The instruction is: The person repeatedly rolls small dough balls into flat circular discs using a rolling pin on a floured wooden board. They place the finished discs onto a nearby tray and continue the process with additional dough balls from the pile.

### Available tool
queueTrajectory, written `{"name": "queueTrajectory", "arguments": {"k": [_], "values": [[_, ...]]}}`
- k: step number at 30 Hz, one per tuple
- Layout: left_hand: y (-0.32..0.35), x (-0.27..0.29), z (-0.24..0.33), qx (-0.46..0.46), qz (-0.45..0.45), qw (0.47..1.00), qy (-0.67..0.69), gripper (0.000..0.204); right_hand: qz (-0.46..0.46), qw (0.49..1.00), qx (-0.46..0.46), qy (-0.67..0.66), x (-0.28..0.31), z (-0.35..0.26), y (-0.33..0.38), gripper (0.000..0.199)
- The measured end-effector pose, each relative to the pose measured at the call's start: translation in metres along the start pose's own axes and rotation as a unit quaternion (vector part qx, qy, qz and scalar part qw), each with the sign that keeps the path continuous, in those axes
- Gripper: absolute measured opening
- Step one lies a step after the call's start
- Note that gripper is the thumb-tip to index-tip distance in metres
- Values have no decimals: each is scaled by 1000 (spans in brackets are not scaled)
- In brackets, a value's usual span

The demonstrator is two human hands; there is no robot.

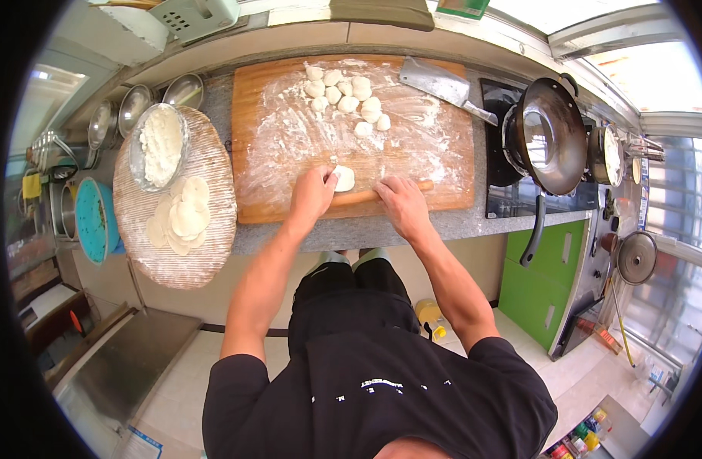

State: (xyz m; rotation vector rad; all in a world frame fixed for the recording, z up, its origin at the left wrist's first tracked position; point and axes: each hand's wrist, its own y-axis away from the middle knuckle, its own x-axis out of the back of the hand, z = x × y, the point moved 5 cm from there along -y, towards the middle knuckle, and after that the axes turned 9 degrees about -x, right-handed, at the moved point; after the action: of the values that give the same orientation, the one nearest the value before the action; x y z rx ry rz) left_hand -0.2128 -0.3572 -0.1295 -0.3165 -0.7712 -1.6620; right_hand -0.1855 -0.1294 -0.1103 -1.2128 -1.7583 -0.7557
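Observation:
A small dough wrapper lies on the floured wooden board, its left edge pinched in the fingers of my left hand. Just below it a thin wooden rolling pin rests on the board, slanting up to the right. My right hand is closed over the pin, right of the wrapper. Several small dough pieces sit in a cluster toward the board's far side. To the left, a pile of flat round wrappers lies on a round ribbed tray.
A glass bowl of flour stands on the tray. A cleaver lies at the board's far right corner. Right of the board, a wok sits on the stove, its handle jutting past the counter edge. A turquoise basin is at far left.

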Motion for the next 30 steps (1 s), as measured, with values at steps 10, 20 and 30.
{"name": "queueTrajectory", "arguments": {"k": [10,20,30], "values": [[37,3,-35,-65,180,939,-286,63,6,997,34,64,-22,-29,-22,49],[-62,43,-36,-125,261,929,-229,72,7,988,-59,142,-33,-25,-116,82],[29,30,6,-322,-16,931,-173,59,-84,990,-21,114,-26,-42,-48,97]]}}
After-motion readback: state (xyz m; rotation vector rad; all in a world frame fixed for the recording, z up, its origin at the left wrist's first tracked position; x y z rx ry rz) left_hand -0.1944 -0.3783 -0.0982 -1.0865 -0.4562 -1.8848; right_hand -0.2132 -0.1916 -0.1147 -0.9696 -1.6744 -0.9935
